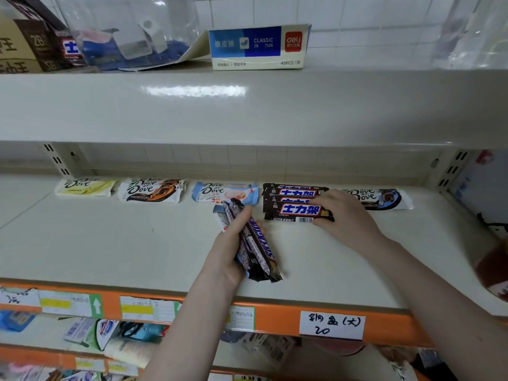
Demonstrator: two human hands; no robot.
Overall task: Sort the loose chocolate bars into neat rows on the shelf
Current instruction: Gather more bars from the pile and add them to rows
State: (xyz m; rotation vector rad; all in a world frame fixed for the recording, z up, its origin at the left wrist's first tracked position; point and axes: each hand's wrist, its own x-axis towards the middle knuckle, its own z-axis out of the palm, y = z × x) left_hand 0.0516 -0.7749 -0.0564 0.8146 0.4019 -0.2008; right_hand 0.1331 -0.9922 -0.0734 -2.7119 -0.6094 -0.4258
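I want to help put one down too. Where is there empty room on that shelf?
The cream metal shelf is bare from its orange front edge up to the Dove bars at the back, left of the left hand. The back row is crowded, mostly around the stacked dark Snickers bars.

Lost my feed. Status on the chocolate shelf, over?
Left hand grips a bundle of bars. Right hand sets front Snickers bar in its row. Dove bars lined along the back. Nothing blocking.

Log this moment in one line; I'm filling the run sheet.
left hand: grips mixed bars | right hand: placing Snickers bar | Snickers row forming
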